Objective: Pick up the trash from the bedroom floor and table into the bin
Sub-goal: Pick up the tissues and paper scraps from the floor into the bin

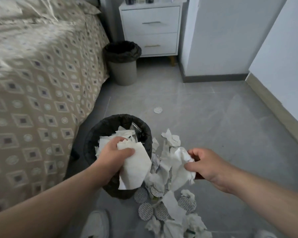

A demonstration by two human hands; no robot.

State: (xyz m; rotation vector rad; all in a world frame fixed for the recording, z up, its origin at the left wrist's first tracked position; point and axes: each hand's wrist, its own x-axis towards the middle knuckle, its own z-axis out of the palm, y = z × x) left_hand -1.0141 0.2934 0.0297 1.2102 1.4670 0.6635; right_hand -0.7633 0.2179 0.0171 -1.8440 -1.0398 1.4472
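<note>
Grey floor tiles (213,100) run between the patterned bed (33,74) and a white nightstand (150,28) with 2 drawers; a second bin (122,66) stands beside it. I am mid-drop: the fingers of my left hand (113,153) are curled round a white paper towel (136,167) right over the black-lined bin (96,134), which already holds scraps. My right hand (208,167) pinches a crumpled tissue (179,165) above the trash heap (169,208) just beside that bin. Next, I judge, the left must let go, then the right swing across. 1 round disc (158,110) lies apart.
</note>
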